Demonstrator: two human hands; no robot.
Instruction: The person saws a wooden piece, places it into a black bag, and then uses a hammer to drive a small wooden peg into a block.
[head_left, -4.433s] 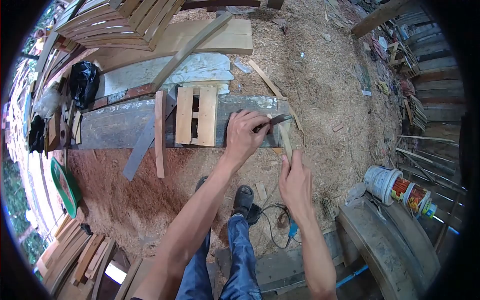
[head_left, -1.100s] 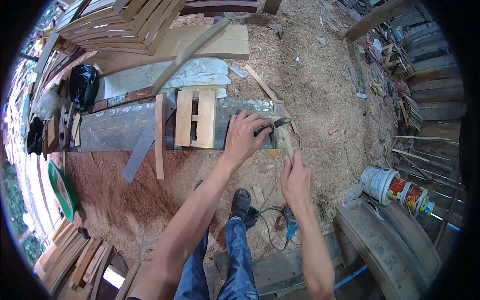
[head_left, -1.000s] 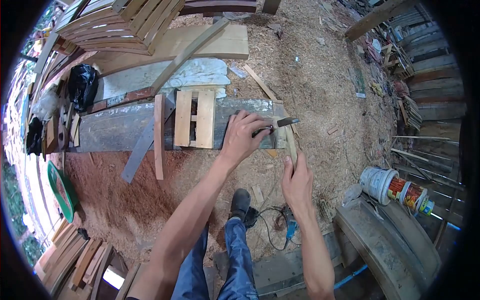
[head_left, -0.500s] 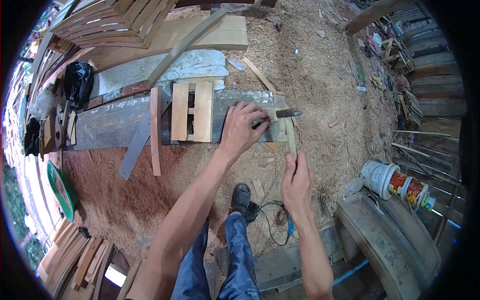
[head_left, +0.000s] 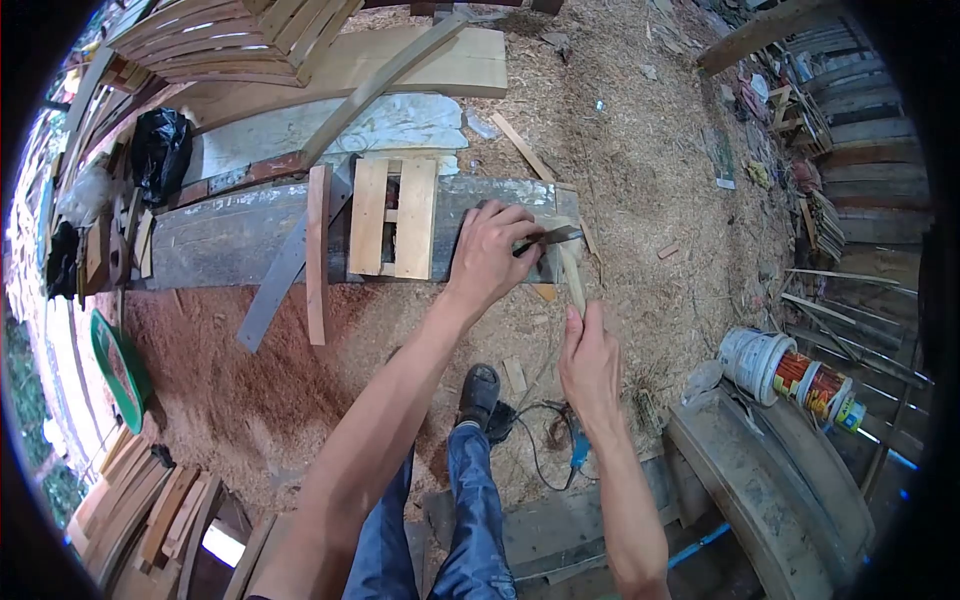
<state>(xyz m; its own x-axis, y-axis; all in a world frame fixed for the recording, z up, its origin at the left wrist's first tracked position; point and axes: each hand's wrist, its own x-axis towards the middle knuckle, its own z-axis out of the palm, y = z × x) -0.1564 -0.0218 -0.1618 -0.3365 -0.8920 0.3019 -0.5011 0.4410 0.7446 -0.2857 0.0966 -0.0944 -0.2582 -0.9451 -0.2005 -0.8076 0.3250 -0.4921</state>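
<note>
My right hand (head_left: 590,352) is wrapped round the wooden handle of a hammer (head_left: 571,270). The hammer's dark head lies low over the right end of the grey plank bench (head_left: 220,240), beside the fingertips of my left hand (head_left: 492,248). The left fingers are bent together in a pinch near the bench's end; what they hold is too small to make out. Left of that hand sits a small frame of pale wood slats (head_left: 414,222) on the bench. A reddish wood strip (head_left: 317,255) and a grey metal bar (head_left: 272,285) lie across the bench further left.
Long boards (head_left: 450,65) and a slatted wooden piece (head_left: 200,40) lie beyond the bench. At the left are a black plastic bag (head_left: 160,155) and a green basin (head_left: 118,370). White buckets (head_left: 755,362) stand at the right. A cable with a blue plug (head_left: 580,448) lies near my foot.
The hammer head has moved slightly left and down, closer to my left fingertips. My right hand has shifted a little with it. The whole view has moved slightly.
</note>
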